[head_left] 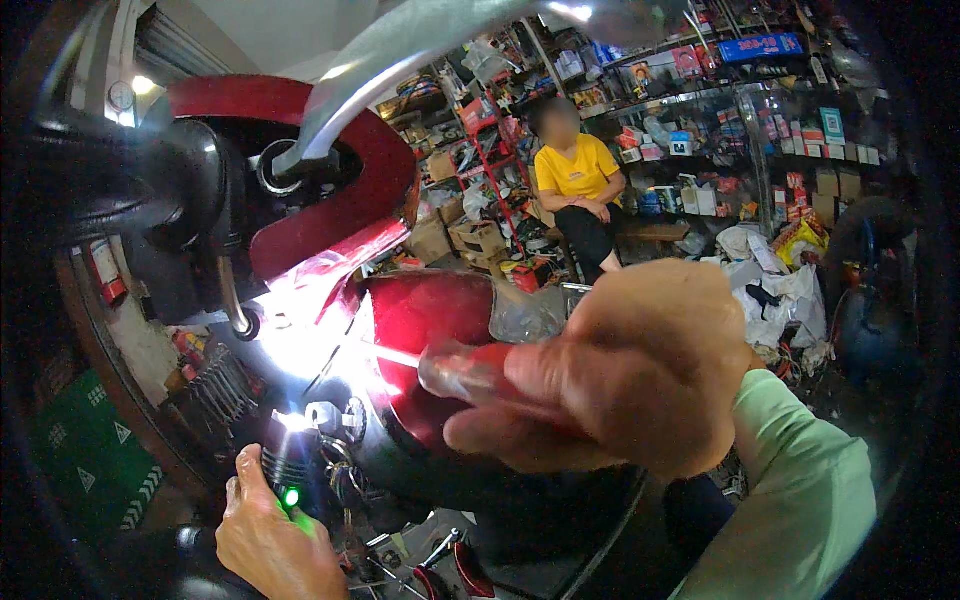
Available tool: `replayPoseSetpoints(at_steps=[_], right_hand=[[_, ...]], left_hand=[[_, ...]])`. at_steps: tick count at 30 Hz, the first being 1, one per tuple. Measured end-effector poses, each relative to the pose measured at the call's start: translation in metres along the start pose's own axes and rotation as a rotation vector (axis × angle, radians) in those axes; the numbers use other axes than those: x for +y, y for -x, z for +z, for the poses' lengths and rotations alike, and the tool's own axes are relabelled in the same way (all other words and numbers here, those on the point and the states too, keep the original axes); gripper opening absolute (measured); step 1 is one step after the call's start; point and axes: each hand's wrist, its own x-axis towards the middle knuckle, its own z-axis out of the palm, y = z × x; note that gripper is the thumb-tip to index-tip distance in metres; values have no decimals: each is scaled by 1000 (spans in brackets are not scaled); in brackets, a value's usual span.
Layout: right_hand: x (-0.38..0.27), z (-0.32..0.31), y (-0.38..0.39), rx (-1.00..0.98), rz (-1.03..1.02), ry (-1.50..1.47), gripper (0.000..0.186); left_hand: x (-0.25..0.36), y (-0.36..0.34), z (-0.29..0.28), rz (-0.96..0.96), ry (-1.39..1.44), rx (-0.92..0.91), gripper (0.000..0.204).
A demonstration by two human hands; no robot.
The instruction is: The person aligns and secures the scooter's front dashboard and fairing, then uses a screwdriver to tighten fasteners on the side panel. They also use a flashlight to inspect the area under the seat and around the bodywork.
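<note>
My right hand (640, 380) is wrapped around the red and clear handle of a screwdriver (465, 375). Its shaft points left into a glaring patch of light on a red and black motor scooter (430, 310), where the tip is lost. Lower left, my left hand (275, 535) grips a black flashlight (287, 463) with a small green light on its side. The lit beam falls on the scooter's body. Beside the flashlight hangs a bunch of keys (345, 475) at a round lock.
The scooter's black handlebar grip (130, 185) and silver lever (375, 75) cross the upper left. Pliers (455, 570) with red handles lie below. A person (578, 175) in a yellow shirt sits farther back, before shelves (690, 100) packed with boxes. White bags (780, 285) are heaped at right.
</note>
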Motion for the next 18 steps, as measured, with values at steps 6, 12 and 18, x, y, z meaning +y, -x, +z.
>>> replayPoseSetpoints(at_steps=[6, 12, 18], right_hand=[[9, 15, -7, 120, 10, -173, 30], [4, 5, -3, 83, -113, 16, 43], [12, 28, -12, 297, -166, -49, 47]], left_hand=[[-1, 3, -5, -14, -48, -70, 38], [-3, 6, -5, 2, -25, -53, 40], [1, 8, -12, -46, -46, -63, 40]])
